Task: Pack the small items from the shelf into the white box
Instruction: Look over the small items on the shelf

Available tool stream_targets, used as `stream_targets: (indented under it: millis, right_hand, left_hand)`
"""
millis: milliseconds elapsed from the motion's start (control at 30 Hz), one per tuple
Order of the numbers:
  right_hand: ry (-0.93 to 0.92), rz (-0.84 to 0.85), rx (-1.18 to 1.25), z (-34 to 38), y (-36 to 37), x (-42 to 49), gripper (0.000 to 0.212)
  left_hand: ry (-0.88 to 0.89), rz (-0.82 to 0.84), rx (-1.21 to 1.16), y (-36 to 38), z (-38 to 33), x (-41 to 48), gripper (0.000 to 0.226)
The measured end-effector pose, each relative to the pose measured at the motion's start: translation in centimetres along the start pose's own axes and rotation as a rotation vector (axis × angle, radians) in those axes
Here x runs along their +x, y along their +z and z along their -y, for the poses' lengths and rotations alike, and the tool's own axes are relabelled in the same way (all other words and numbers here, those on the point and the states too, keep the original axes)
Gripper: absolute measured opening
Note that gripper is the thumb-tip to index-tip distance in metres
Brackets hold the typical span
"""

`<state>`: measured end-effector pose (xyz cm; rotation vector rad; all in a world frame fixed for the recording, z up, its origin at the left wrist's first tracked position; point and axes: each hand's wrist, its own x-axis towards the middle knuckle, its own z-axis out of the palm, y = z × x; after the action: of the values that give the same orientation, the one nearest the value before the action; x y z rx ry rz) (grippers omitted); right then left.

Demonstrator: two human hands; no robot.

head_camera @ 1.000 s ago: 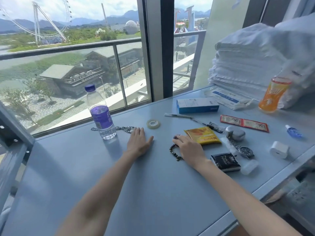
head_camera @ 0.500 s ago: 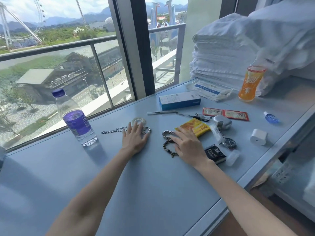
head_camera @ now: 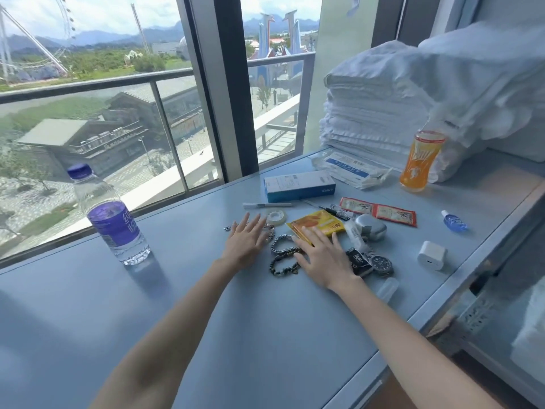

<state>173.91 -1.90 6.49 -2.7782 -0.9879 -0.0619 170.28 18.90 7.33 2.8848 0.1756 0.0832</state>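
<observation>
Packing seems not yet begun: left hand (head_camera: 246, 242) and right hand (head_camera: 323, 255) lie flat, grip released, on the chain (head_camera: 227, 228) and yellow packet (head_camera: 323, 223), which are on the shelf (head_camera: 265, 320); the white box is not visible.

The blue and white box (head_camera: 299, 185) at the far side has the word ANKER on its near face (the letters stand upside down). The yellow packet (head_camera: 320, 224), nearer than the box, shows letters that start with "Mo"; the rest is blurry. The water bottle (head_camera: 113, 228) on the left has white Chinese signs on its purple label, too blurry to read. The marks on the red sachets (head_camera: 380, 214) on the right cannot be read.
</observation>
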Motion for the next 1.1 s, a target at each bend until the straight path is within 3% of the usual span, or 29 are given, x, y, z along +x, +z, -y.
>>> stream_targets:
  millis: [167,267,400,533,633,833,967,1100]
  right_hand:
    - [-0.046,-0.081,0.004,1.1,-0.1,0.3,0.049]
    - [-0.169,-0.125,0.017,4.7,0.0,0.0,0.049]
    - [-0.329,-0.131,0.05,10.1,0.0,-0.8,0.053]
    - [-0.394,-0.118,0.061,12.8,0.3,-2.4,0.055]
    - [-0.36,-0.087,0.051,12.8,0.7,-3.6,0.056]
    - [-0.236,-0.077,-0.032,9.7,0.6,-6.1,0.057]
    - [-0.136,-0.109,-0.029,6.8,-0.1,-7.6,0.055]
    - [-0.039,-0.142,-0.011,4.0,-0.7,-8.9,0.055]
  left_hand:
    - [0.153,-0.177,0.206,-1.1,4.4,-10.1,0.056]
    - [-0.027,-0.331,0.282,-1.8,7.7,-16.1,0.057]
    - [-0.465,-0.418,0.224,-2.5,11.2,-20.5,0.063]
    - [-0.543,-0.453,-0.004,-4.3,12.8,-19.2,0.089]
    - [-0.543,-0.563,-0.169,-5.7,12.8,-16.1,0.103]
    - [-0.613,-0.773,-0.402,-8.4,14.1,-11.5,0.108]
    - [-0.671,-0.774,-0.463,-9.0,14.8,-9.9,0.097]
    - [-0.616,-0.745,-0.396,-8.6,12.9,-8.7,0.088]
